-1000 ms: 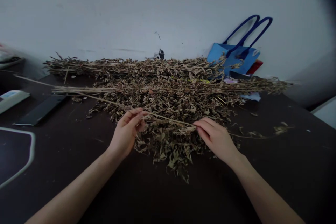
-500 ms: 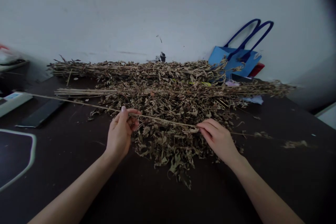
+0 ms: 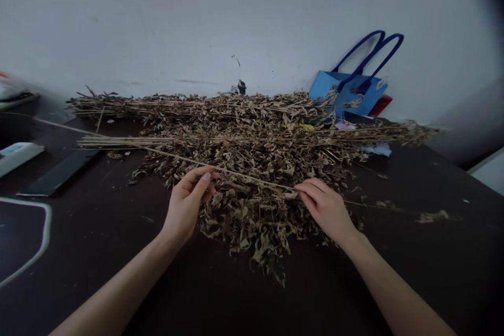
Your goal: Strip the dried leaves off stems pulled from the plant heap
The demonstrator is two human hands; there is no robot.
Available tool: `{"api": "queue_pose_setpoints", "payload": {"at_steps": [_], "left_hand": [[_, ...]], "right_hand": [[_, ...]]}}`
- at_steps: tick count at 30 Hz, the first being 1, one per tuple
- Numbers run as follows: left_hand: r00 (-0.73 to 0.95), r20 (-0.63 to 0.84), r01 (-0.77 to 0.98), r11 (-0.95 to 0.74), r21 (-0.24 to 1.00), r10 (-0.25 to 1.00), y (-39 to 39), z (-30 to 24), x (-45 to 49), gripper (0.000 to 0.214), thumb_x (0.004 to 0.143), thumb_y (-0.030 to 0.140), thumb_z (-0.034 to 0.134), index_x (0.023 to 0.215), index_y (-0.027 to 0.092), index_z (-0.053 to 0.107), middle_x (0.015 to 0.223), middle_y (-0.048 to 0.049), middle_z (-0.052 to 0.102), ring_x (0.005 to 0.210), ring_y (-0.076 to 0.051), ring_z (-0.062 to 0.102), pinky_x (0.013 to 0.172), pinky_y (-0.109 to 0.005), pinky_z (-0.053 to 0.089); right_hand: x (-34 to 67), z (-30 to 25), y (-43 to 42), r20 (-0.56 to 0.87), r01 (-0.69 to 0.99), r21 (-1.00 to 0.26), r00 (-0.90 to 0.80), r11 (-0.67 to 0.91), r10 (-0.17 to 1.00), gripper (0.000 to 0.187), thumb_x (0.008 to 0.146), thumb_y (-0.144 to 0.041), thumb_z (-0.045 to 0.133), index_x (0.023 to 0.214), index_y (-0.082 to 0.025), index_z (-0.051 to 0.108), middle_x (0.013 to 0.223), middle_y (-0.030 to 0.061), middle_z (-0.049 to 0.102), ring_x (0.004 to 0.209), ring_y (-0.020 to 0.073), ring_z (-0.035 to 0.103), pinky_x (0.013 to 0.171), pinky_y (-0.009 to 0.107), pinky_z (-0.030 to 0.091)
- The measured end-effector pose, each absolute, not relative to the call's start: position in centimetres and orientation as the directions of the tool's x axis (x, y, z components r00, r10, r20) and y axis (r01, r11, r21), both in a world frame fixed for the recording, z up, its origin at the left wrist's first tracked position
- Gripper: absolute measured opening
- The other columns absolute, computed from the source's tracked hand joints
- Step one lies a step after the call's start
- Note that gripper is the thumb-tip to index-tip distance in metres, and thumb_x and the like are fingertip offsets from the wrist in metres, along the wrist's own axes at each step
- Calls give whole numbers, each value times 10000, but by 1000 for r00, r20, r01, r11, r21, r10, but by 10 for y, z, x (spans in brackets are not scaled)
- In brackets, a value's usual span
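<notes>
A long thin dried stem [image 3: 244, 177] stretches across a heap of dried leafy stalks [image 3: 252, 142] on a dark table [image 3: 220, 294]. My left hand [image 3: 188, 202] pinches the stem near its bare left part. My right hand [image 3: 325, 207] pinches the same stem further right, where leaves still cling to it. The stem's bare end runs off to the left past a bundle of stripped stalks [image 3: 114, 140]. Loose dry leaves lie piled between and under both hands.
A blue bag with dark blue handles [image 3: 348, 89] stands against the white wall at the back right. A flat black object [image 3: 59, 172] and a white device [image 3: 18, 153] lie at the left. Leaf crumbs [image 3: 431, 215] are scattered at the right.
My left hand has slid a little to the right along the stem, and the stem's bare left end has swung back and up. My right hand has stayed in place.
</notes>
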State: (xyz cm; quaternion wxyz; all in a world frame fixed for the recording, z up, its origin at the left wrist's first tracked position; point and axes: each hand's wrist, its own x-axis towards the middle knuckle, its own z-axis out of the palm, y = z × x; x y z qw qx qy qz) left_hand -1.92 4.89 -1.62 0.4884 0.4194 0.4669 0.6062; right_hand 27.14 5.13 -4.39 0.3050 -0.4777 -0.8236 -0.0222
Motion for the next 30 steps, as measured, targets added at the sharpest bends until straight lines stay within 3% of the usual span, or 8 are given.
{"api": "queue_pose_setpoints", "payload": {"at_steps": [4, 9, 12, 18, 30], "left_hand": [[-201, 78, -139, -107, 985, 976, 50, -16, -22, 228, 751, 340, 651, 895, 167, 683, 946, -58, 647, 668, -108, 525, 501, -193, 367], [-212, 93, -97, -115, 989, 973, 53, -21, -25, 163, 728, 297, 689, 812, 158, 680, 635, 16, 568, 538, -75, 444, 488, -189, 333], [-189, 115, -91, -134, 987, 975, 53, -24, -26, 142, 714, 277, 704, 772, 156, 656, 560, 41, 505, 508, -72, 405, 480, -195, 309], [-170, 139, 7, -140, 990, 976, 52, -25, -26, 143, 718, 278, 699, 760, 156, 639, 575, 37, 501, 518, -79, 394, 489, -206, 299], [-244, 86, -37, -98, 995, 966, 53, -23, -25, 222, 702, 299, 704, 599, 155, 569, 528, 42, 460, 484, -81, 376, 477, -213, 284]], "right_hand": [[270, -44, 51, 525, 786, -254, -378, 564, 763, 203, 903, -200, 418, 967, -189, 611, 922, 73, 599, 829, 176, 595, 740, 317, 501], [267, -44, 50, 501, 769, -261, -409, 584, 763, 194, 906, -189, 418, 977, -188, 599, 923, 75, 593, 828, 171, 589, 727, 302, 493], [267, -43, 49, 496, 763, -262, -418, 590, 761, 189, 907, -187, 421, 977, -187, 597, 918, 73, 594, 824, 168, 588, 721, 296, 491], [266, -44, 49, 498, 761, -263, -419, 593, 759, 203, 905, -186, 417, 977, -188, 607, 920, 70, 602, 817, 164, 593, 713, 298, 499], [260, -44, 44, 520, 757, -263, -411, 598, 749, 203, 903, -190, 427, 968, -183, 620, 901, 70, 608, 785, 157, 598, 691, 285, 498]]}}
